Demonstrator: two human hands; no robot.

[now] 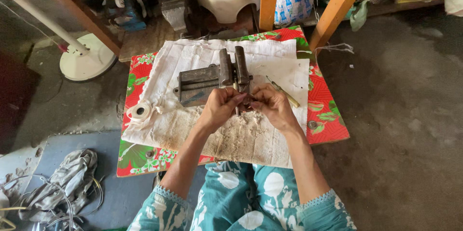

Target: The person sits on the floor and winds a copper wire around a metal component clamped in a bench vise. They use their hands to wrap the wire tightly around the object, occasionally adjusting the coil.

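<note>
Both hands hide the small piece (239,104) at the vise (212,80).

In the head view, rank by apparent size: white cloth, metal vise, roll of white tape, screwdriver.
1. white cloth
2. metal vise
3. and 4. roll of white tape and screwdriver: too alike to rank.

Both hands (248,104) at metal vise (214,80)

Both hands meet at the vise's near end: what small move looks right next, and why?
Probably a steadier pinch before any pull: the left hand and right hand meet around a small part, too hidden to identify, below the grey metal bench vise on the white cloth.
</note>
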